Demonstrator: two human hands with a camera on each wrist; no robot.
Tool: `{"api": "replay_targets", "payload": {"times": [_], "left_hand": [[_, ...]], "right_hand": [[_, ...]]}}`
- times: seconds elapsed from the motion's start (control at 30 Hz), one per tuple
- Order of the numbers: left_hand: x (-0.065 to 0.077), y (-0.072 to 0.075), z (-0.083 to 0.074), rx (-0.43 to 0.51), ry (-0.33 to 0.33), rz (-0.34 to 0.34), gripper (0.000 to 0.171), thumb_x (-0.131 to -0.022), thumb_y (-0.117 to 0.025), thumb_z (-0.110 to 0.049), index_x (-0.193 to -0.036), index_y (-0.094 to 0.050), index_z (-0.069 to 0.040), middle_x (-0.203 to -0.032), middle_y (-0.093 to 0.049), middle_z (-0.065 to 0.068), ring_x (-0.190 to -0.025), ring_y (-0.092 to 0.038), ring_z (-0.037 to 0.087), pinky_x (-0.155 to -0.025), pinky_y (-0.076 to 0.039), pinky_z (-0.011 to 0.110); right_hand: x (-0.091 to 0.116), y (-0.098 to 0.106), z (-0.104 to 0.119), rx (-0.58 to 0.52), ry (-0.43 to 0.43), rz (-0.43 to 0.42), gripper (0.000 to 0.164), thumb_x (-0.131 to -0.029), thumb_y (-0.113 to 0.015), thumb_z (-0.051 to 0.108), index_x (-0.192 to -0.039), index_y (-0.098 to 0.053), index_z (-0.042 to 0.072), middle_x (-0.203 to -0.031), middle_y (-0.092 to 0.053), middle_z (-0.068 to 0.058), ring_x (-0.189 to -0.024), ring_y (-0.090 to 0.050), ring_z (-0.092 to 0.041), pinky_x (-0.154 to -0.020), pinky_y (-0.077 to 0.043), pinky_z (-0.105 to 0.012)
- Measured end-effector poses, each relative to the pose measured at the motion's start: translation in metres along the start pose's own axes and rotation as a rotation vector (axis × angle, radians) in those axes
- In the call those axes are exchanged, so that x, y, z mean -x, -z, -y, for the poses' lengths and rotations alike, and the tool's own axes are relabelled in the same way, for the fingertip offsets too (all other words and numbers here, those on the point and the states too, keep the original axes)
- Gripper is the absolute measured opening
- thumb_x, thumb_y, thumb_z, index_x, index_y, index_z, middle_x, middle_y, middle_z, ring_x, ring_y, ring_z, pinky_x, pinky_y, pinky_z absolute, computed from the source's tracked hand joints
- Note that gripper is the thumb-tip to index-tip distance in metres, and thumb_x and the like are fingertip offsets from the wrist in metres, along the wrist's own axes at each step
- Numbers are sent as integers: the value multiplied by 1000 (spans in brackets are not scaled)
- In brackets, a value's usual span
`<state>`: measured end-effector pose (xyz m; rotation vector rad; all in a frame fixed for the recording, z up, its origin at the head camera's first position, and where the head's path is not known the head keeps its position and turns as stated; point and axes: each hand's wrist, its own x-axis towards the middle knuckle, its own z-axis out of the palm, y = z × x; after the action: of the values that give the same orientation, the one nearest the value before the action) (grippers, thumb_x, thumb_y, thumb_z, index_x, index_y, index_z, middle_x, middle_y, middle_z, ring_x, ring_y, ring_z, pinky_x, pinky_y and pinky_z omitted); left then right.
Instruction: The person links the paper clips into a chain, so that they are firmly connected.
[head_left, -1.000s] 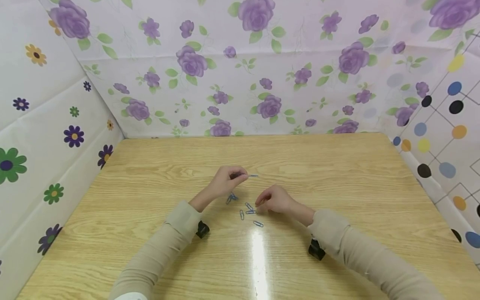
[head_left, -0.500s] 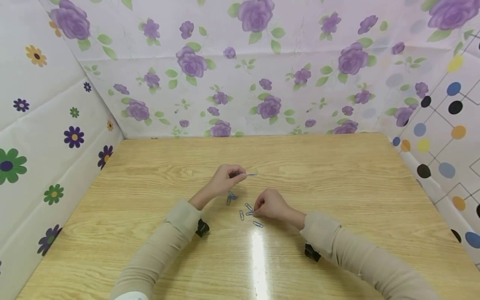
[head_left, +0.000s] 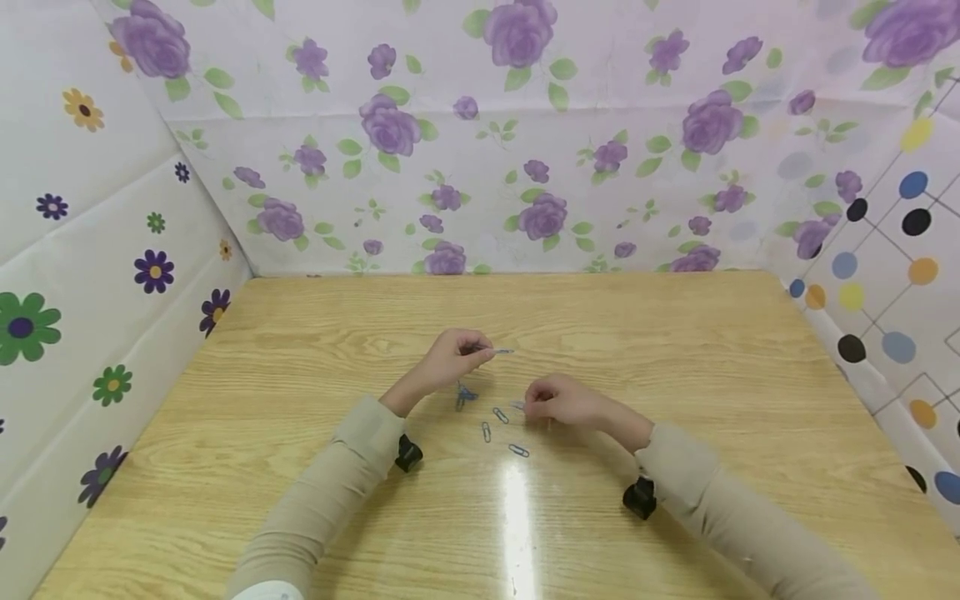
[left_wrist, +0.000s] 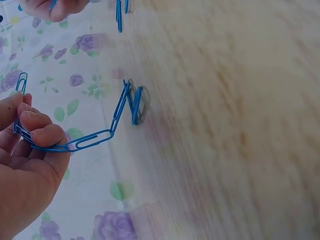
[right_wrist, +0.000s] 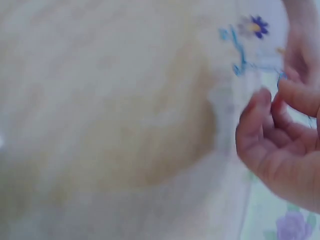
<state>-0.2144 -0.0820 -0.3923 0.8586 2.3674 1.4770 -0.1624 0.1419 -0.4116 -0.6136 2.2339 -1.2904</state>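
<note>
My left hand (head_left: 450, 360) pinches one end of a chain of linked blue paper clips (left_wrist: 92, 141), with a clip's end sticking out past the thumb and fingertip. The chain runs through the curled fingers and sags to the table, where its tail lies in a small heap. Lower and to the right, my right hand (head_left: 567, 402) pinches a single blue paper clip (head_left: 517, 405) between thumb and fingertips; most of that clip is hidden by the fingers in the right wrist view. The two hands are a short gap apart.
Loose blue paper clips lie between the forearms: one upper clip (head_left: 500, 415), one left clip (head_left: 486, 432) and one nearer clip (head_left: 518, 451). The wooden table (head_left: 675, 350) meets a flowered cloth (head_left: 480, 192) at the back, with patterned cloths at both sides.
My right hand has reached down to the loose clips, picked one up and drawn back up and to the right with it. The left hand has stayed nearly still with the chain.
</note>
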Motion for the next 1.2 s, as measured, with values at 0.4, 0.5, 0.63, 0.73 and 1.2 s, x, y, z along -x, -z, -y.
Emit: {"api": "replay_targets", "payload": {"times": [0.4,0.5,0.63,0.73,1.2], "left_hand": [[8,-7,15,12,61,19,17,-92,-55,-11,-92,-63,4,-63,-46,2,-53,-39,12,-50,-35,22],[10,-8,12,12,69,28,15,-92,-55,-10,-92,-64,3,-64,-48,5,-53,-40,12,-50,-35,22],[13,-8,3,26,49,48,14,-91,-53,-5,-91,-62,6,-64,-48,11,-52,-40,11,-49,-35,22],[11,-7,3,29,30,44,15,-91,-54,-5,-90,-62,7,-65,-49,10,-51,-40,10,-48,-35,21],[-8,-1,4,-55,-19,-20,17,-89,-58,-8,-90,-64,7,-69,-54,4,-57,-42,12,-51,-35,21]], "right_hand": [[-6,23,5,-234,3,-51,14,-90,-56,8,-81,-60,-2,-87,-59,-29,-83,-54,-47,-76,-47,-52],[-8,23,3,-279,-17,-95,12,-88,-58,6,-86,-60,-5,-89,-59,-29,-85,-56,-46,-78,-47,-52],[-12,23,2,-288,-14,-140,17,-88,-60,7,-97,-59,-7,-90,-60,-28,-84,-56,-45,-77,-47,-51],[-14,24,4,-279,3,-184,19,-88,-60,8,-101,-62,-7,-93,-61,-27,-85,-56,-44,-77,-47,-51],[-19,33,16,-222,85,-404,19,-86,-62,5,-99,-65,-8,-86,-64,-13,-70,-59,-16,-68,-51,-32]]}}
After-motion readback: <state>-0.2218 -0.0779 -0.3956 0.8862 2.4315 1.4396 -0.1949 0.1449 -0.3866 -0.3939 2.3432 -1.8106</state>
